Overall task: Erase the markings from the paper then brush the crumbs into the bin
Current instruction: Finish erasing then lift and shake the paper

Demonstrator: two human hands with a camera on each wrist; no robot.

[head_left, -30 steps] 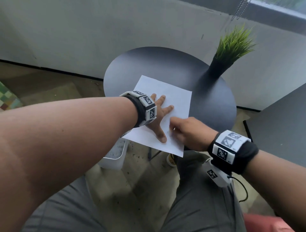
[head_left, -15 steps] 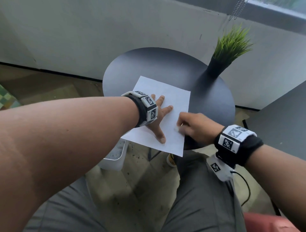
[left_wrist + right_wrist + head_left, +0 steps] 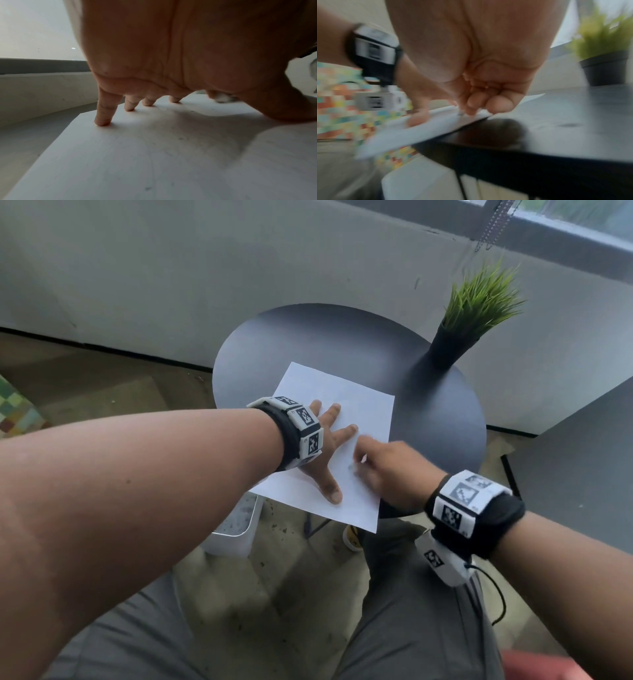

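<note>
White paper point(image 3: 356, 412) overhangs the round table point(image 3: 308, 337), bin point(image 3: 236, 525) underneath.

I read the paper point(image 3: 346, 402) as thin, white, matt sheet, smooth, faint grey smudges | table point(image 3: 308, 337) dark, smooth, satin sheen, material I cannot tell | bin point(image 3: 236, 525) near left looks white matt plastic, speckled inside | pot point(image 3: 448, 347) far right black, matt | its grass point(image 3: 479, 299) looks plastic | floor point(image 3: 102, 392) dull, rough, stained
</note>
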